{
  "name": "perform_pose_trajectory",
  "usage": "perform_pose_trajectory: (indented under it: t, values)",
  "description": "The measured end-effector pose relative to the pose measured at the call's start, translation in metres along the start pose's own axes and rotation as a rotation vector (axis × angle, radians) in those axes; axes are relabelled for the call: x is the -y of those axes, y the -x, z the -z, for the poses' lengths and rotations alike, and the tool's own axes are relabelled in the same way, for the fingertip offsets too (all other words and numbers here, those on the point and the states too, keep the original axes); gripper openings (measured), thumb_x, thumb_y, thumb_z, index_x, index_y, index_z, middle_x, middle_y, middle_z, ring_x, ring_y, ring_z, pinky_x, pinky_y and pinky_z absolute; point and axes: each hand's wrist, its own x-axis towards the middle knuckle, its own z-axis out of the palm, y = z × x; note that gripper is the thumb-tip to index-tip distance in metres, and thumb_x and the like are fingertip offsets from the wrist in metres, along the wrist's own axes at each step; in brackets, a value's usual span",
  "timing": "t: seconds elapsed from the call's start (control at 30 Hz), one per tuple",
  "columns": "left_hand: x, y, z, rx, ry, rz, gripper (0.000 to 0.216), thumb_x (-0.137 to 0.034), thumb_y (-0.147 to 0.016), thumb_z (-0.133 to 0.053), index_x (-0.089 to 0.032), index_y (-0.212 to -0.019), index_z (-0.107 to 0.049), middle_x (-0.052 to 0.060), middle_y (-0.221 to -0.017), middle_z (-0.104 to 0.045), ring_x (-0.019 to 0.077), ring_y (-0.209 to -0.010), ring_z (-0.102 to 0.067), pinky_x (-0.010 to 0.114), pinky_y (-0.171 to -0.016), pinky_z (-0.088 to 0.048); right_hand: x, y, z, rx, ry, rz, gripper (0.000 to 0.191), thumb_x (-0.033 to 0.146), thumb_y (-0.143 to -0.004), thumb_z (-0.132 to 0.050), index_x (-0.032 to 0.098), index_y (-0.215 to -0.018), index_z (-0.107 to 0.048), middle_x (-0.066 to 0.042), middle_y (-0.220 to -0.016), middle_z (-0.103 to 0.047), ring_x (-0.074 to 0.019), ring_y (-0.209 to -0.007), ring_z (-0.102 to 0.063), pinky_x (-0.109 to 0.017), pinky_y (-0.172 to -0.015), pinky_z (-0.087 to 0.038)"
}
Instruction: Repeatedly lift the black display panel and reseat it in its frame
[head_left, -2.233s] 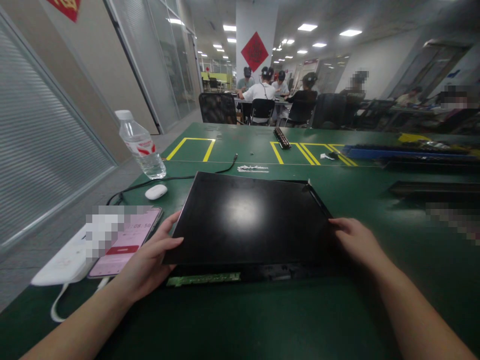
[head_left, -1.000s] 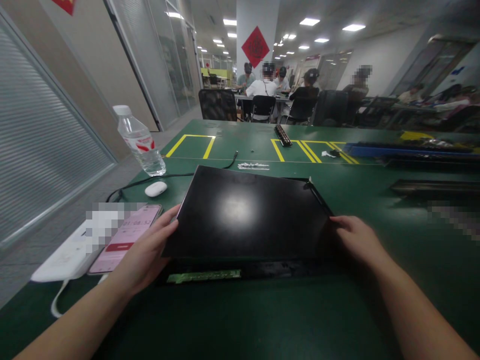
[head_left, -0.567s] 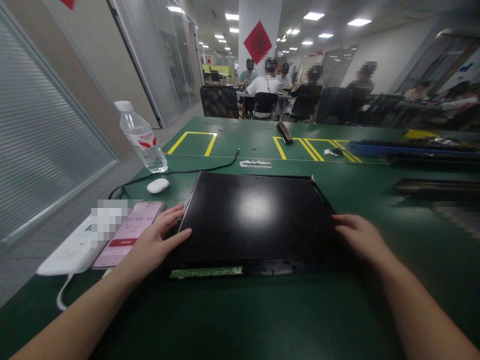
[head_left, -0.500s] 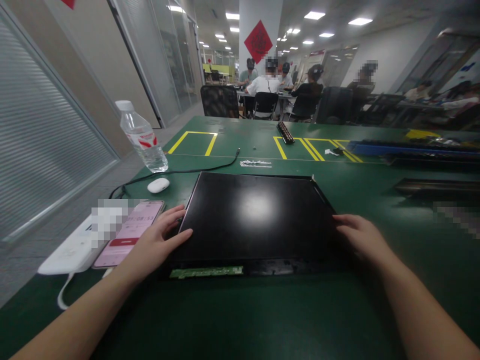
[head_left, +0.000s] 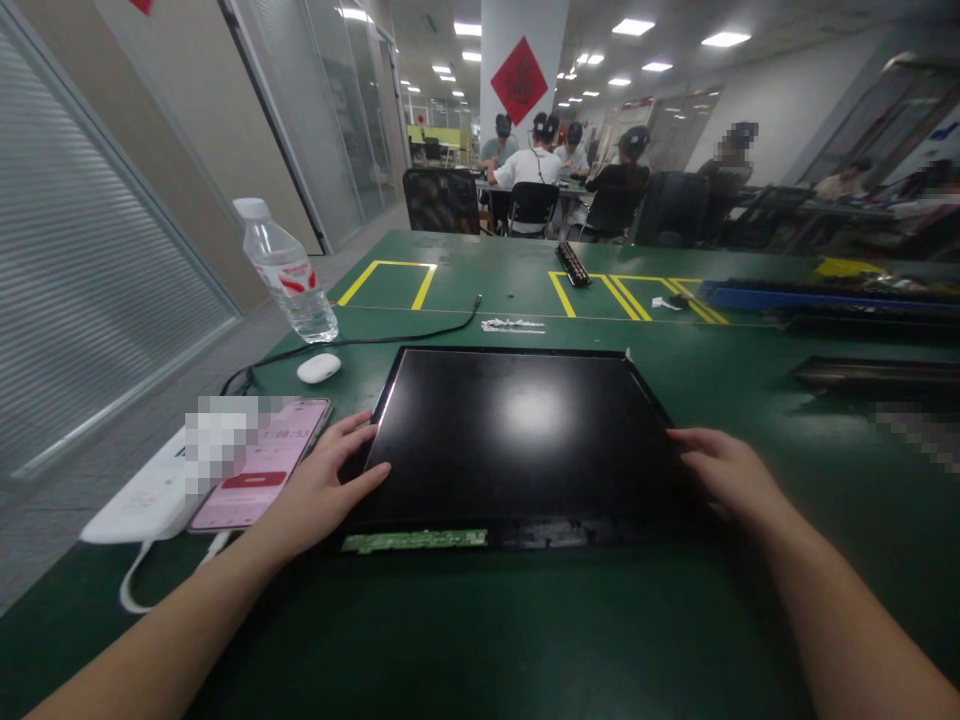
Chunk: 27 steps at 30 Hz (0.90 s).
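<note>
A black LCD panel (head_left: 465, 440) lies face up on the green table, within a thin dark frame, with a green circuit board strip (head_left: 414, 541) along its near edge. My left hand (head_left: 330, 485) grips its left edge, the thumb on top and the fingers along the side. At the right edge, my right hand (head_left: 724, 465) holds on with its fingertips; part of those fingers is hidden below the rim.
Left of the panel are a phone (head_left: 262, 465), a white power bank (head_left: 142, 490), a white oval case (head_left: 319, 368), a water bottle (head_left: 289, 270) and a black cable (head_left: 405, 338). Dark strips (head_left: 877, 375) and a blue bar (head_left: 810, 297) lie right. People sit behind.
The panel's far and left edges have shifted slightly inside the dark frame, so more rim shows there. The light's reflection has moved right. Both hands keep their places at the sides.
</note>
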Motion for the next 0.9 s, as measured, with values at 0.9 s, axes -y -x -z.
perform_pose_trajectory:
  t: [0.9]
  values:
    - [0.013, 0.002, -0.001, 0.111, -0.380, -0.135, 0.071, -0.059, -0.091, -0.059, -0.021, -0.152, -0.057, 0.017, -0.169, -0.044, 0.0420, -0.155, -0.043, 0.063, -0.125, -0.035, 0.002, 0.000, 0.001, -0.011, 0.101, 0.035, 0.044, 0.020, -0.077, -0.060, 0.021, -0.114, -0.084, -0.011, -0.102, -0.077, -0.0251, -0.087, -0.071, -0.037, -0.080, -0.053]
